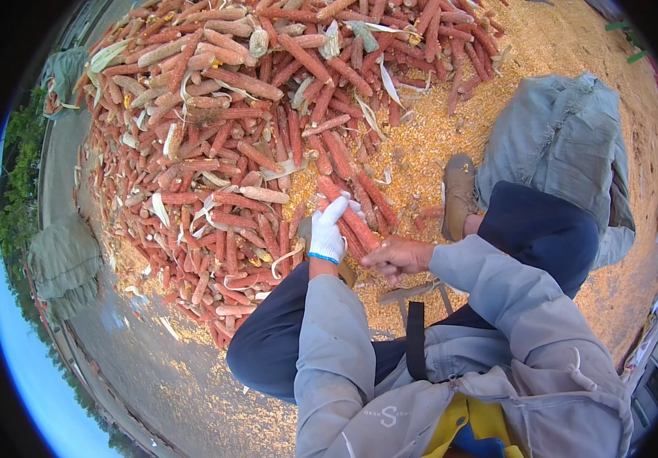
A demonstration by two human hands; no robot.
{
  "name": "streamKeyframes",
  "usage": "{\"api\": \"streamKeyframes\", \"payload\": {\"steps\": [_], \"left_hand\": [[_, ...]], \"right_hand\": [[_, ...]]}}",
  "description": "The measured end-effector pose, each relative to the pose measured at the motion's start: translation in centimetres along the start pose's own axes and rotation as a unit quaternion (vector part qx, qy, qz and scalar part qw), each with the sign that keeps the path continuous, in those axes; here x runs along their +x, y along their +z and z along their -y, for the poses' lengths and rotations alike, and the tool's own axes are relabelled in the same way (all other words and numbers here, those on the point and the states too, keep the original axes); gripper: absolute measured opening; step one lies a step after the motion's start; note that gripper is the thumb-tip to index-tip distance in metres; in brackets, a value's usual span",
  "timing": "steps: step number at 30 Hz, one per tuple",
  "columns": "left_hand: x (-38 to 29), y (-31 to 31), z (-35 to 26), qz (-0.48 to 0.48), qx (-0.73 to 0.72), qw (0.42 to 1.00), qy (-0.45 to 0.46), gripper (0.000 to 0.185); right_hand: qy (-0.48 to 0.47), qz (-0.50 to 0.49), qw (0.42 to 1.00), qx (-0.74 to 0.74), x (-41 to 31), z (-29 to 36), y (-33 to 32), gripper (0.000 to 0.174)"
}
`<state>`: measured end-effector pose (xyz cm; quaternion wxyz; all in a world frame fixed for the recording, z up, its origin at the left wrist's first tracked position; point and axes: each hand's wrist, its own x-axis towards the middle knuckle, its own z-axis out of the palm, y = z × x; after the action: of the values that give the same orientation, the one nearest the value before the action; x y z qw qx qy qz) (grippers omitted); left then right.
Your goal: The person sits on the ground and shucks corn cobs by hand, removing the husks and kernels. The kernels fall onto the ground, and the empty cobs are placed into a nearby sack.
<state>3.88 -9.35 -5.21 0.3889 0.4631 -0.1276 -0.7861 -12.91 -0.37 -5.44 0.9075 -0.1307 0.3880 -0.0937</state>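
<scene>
My left hand (329, 229), in a white knit glove with a blue cuff edge, is wrapped around a reddish corn cob (352, 214). A second reddish cob (353, 240) lies against its underside, partly hidden by the glove. At the lower end of the upper cob is my bare right hand (402, 256), its fingers curled and its thumb side against that end. The cobs slant down to the right, above loose yellow corn kernels (420, 137). Just beyond my hands, more cobs (374, 197) lie at the edge of a large heap of corn cobs (220, 143).
A stuffed grey-green woven sack (552, 137) stands by my right leg, near a brown shoe (458, 194). Part of a metal frame (412, 293) shows between my legs. Another covered bundle (65, 263) sits on the paved ground at left. Dry husks lie among the cobs.
</scene>
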Motion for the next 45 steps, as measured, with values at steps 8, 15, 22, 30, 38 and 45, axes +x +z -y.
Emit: {"api": "streamKeyframes", "payload": {"steps": [8, 15, 22, 30, 38, 45], "left_hand": [[4.3, -3.3, 1.6, -0.213, 0.213, 0.949, 0.086, 0.019], [2.8, -6.1, 0.2, -0.202, 0.005, 0.979, -0.005, 0.016], [2.0, -5.3, 1.2, -0.151, 0.134, 0.977, -0.065, 0.025], [0.7, -1.7, 1.2, 0.004, 0.02, 0.997, -0.068, 0.031], [-3.0, 1.3, -1.9, 0.014, 0.148, 0.988, -0.032, 0.031], [-5.6, 3.8, -0.2, -0.046, 0.272, 0.957, 0.089, 0.034]], "right_hand": [[-0.031, -0.333, 0.731, -0.595, 2.0, -0.6, -8.0, 0.039], [-0.086, -0.497, 0.72, -0.477, 7.2, 3.5, -7.2, 0.05], [-0.011, -0.221, 0.975, -0.025, 6.4, 2.5, -11.6, 0.024], [-0.08, -0.14, 0.987, 0.0, 0.7, 3.6, -9.1, 0.025], [-0.118, -0.085, 0.987, -0.064, -4.6, 5.4, -4.9, 0.027], [-0.175, -0.233, 0.939, -0.181, -6.1, 4.5, -2.6, 0.029]]}}
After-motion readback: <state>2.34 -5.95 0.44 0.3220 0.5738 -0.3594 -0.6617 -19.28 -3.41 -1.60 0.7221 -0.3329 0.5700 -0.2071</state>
